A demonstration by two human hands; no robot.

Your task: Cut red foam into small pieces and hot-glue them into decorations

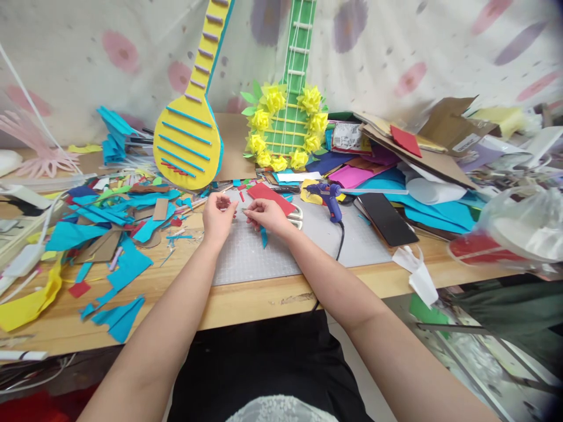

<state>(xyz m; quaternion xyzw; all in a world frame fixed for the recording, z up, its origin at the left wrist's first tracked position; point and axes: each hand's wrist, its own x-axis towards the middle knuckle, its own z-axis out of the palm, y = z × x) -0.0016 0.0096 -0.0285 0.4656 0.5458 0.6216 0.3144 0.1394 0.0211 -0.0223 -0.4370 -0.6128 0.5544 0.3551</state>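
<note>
Over the grey cutting mat [259, 261], my left hand [219, 218] is closed in a pinch, its fingertips facing my other hand. What it holds, if anything, is too small to make out. My right hand [267, 215] pinches something small and thin whose kind I cannot tell; the two sets of fingertips are a short gap apart. Beneath and behind the right hand lies a red sheet [273, 196]. White-handled scissors [297, 218] show beside that wrist, partly covered. A narrow blue strip [264, 237] lies just below the right fingers.
Behind stand a yellow paper instrument [188, 143] and a green one [288, 126] ringed with yellow flowers. A blue glue gun [331, 202] and a phone [387, 218] lie to the right. Blue scraps [127, 266] cover the left; stacked sheets [433, 205] and a plastic-wrapped cup [481, 243] sit right.
</note>
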